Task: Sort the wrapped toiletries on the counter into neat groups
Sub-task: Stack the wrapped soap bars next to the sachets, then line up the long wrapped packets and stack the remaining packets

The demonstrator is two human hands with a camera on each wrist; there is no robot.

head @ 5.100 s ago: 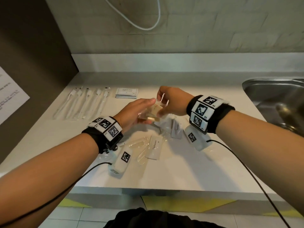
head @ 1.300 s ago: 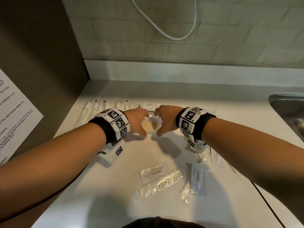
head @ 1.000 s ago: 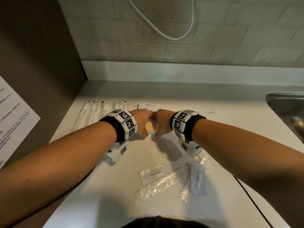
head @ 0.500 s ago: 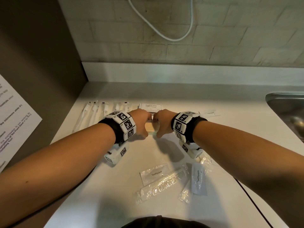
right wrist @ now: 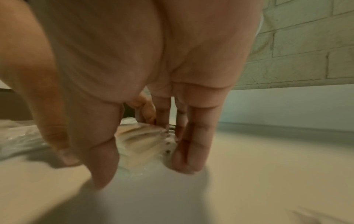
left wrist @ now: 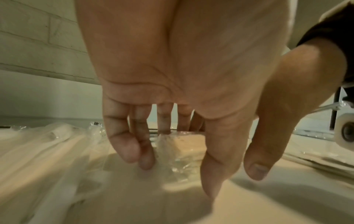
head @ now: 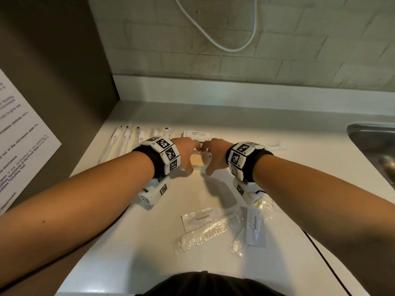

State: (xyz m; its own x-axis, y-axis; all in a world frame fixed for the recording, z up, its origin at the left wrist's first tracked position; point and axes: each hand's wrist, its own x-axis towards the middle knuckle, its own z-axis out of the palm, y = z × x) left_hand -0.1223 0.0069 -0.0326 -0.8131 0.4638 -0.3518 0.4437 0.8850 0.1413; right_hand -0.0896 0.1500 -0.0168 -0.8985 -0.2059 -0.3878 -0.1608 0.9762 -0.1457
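White laminate forms the tabletop (head: 277,263), which meets a pale brick wall (head: 235,50) at the rear and a steel sink (head: 374,139) at the right edge. A printed notice (head: 19,146) hangs on the dark panel to the left.

Along the rear left of the tabletop, a row of wrapped toothbrushes (head: 126,139) lies side by side. Just right of them sits a flat shampoo sachet (head: 197,133).

Both forearms reach forward over the tabletop. The left hand (head: 187,154) and the right hand (head: 215,155) stand on either side of a small stack of clear-wrapped tan packets (head: 197,161), just in front of the shampoo sachet. On each hand the fingers point downward, nearly straight, with the fingertips (left wrist: 145,163) pressed against the sides of the stack and the tabletop; neither hand curls round it. The right wrist view shows the fingertips (right wrist: 184,165) against the right edge of the wrapped stack.

Nearer the person lies a wrapped comb (head: 209,231), set diagonally. A toothpaste sachet (head: 201,217) lies just beside its upper left, and a second toothpaste sachet (head: 255,227) lies to its right, partly over crumpled clear wrapping.
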